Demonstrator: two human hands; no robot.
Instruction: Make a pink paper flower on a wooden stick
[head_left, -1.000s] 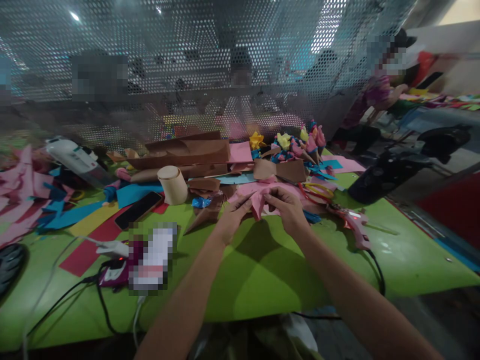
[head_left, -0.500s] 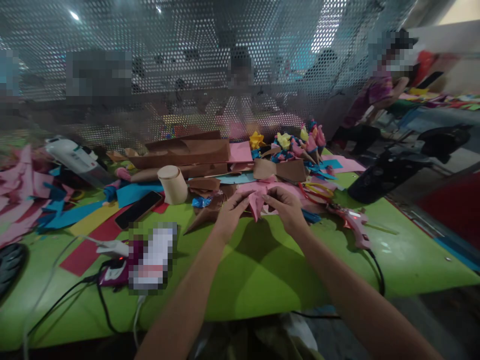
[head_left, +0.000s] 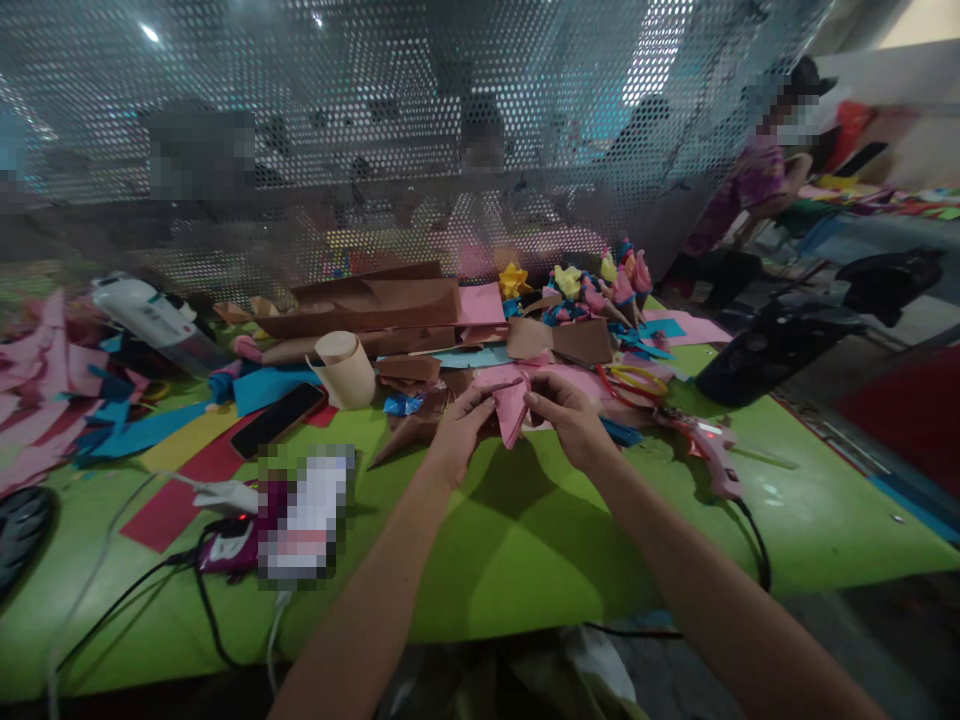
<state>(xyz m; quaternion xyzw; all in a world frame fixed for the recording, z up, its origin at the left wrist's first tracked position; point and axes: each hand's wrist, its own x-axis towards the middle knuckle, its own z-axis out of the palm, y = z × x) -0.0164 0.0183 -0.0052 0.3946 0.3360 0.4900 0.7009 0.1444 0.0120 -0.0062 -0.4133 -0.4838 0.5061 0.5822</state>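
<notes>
Between my two hands is a folded pink paper piece, its point hanging down over the green table. My left hand pinches its left edge, and my right hand grips the right edge between thumb and fingers. Behind the hands lie pink paper sheets and brown paper scraps. A pink hot glue gun rests to the right of my right hand, near yellow-handled scissors. Finished paper flowers in pink and yellow are heaped farther back.
On the left stand a roll of beige paper, a dark phone, a magenta power strip with cables, and a white handheld vacuum. A dark bottle leans at the right. A perforated metal panel rises behind. Another person sits beyond.
The pink paper piece has turned slightly between my fingers and its point has shifted a little left and down. Both hands stay in nearly the same place.
</notes>
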